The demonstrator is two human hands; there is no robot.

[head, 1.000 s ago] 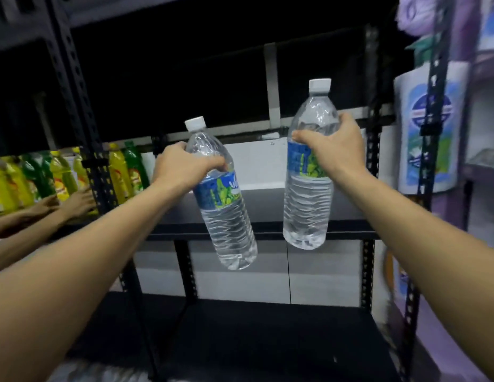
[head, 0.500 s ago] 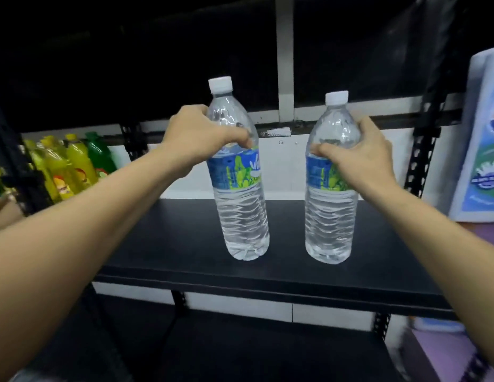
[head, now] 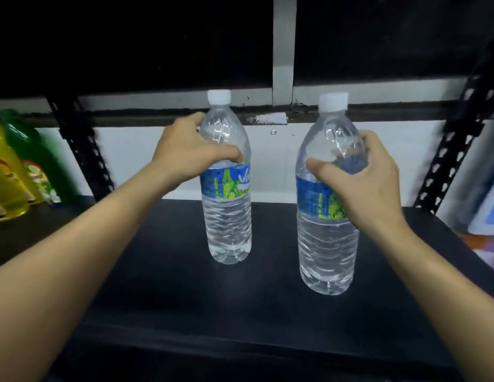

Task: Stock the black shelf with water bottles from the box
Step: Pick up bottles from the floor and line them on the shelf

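Black shelf (head: 163, 293): one matte black board, seen from the front, with perforated black uprights at its rear corners and a white wall behind. Left water bottle (head: 228, 205): clear plastic, white cap, blue and green label, upright, its base at about the centre of the board and toward the back; whether the base rests fully on the board cannot be told. Left hand (head: 185, 153): wrapped around the shoulder of this bottle just above the label, thumb across the front, fingers curled behind. Right water bottle (head: 327, 230): same kind, upright, at 3 o'clock from the first and nearer the front edge, apart from it with bare board between; its base looks to meet the board, though contact is not certain. Right hand (head: 361, 183): closed on the upper body of this bottle from the right side, thumb lying across the top of the label, fingers showing through the clear plastic behind. Yellow and green bottles (head: 17, 172): a blurred cluster at 9 o'clock, beyond the left upright, on the neighbouring bay. Printed packaging (head: 488, 205): white and blue, at 3 o'clock past the right upright, too blurred to read. The box is out of view.
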